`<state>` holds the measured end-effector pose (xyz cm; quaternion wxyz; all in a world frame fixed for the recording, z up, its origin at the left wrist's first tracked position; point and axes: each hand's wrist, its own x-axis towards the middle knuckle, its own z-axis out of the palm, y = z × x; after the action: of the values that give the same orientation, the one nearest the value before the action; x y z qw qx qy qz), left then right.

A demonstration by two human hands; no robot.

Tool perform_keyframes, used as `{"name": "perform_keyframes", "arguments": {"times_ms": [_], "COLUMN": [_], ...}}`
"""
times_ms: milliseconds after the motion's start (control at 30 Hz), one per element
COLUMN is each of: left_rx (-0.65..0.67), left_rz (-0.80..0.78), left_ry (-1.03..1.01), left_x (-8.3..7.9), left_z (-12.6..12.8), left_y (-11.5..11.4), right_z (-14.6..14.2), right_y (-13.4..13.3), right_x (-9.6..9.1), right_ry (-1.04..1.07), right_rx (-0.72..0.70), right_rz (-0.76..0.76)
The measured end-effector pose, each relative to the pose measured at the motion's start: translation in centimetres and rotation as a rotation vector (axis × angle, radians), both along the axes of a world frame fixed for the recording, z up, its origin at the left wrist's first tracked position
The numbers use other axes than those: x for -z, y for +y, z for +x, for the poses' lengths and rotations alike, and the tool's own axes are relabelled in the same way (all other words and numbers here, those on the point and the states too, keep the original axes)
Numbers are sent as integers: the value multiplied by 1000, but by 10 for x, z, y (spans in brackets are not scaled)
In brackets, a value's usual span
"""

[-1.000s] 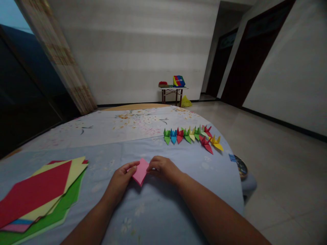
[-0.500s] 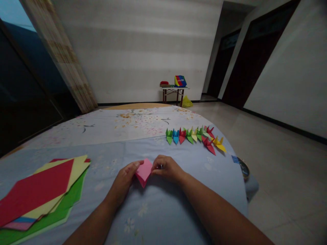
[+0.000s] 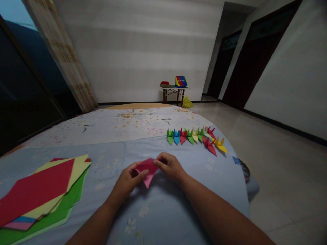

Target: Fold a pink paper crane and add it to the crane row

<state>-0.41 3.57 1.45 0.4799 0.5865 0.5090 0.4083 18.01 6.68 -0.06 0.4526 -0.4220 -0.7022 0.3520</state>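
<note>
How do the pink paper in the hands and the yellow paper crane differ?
The left hand and right hand hold the pink paper; the yellow crane rests on the tablecloth. The pink paper is flattish; the yellow crane has raised points. Both are folded paper.

Readable text: none; no word, number, brand or sign can be made out.
Multicoloured box (image 3: 181, 81): stands on the right end of the side table (image 3: 176, 88); carries a short row of small white marks resembling lettering across its front. Wording too small and blurred to read.
Yellow bag (image 3: 187, 102): on the floor, just right of the side table's legs; any print is too small to tell.
Panel above the far door (image 3: 233, 41): right of and higher than the side table; pale pattern, type of marking cannot be determined.
Round dark object (image 3: 245, 170): right of the side table, nearer the camera; marks inside its rim indistinct.
</note>
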Motion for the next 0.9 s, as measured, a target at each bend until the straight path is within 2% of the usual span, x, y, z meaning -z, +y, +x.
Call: {"name": "perform_keyframes", "arguments": {"times_ms": [133, 233, 467, 667, 900], "left_rx": [-70, -122, -202, -188, -203], "left_rz": [62, 65, 10, -43, 16], "left_ry": [18, 6, -181, -160, -128], "left_x": [-3, -3, 4, 2, -4], "left_z": [7, 10, 12, 17, 23], "left_y": [-2, -2, 0, -2, -5], "right_z": [-2, -2, -5, -7, -10], "right_y": [-2, -3, -5, -7, -13], "right_x": [0, -1, -1, -2, -5], "right_ry": [-88, -140, -156, -175, -194], "right_rx": [53, 53, 10, 13, 11], "right_rz": [196, 269, 278, 375, 390]}}
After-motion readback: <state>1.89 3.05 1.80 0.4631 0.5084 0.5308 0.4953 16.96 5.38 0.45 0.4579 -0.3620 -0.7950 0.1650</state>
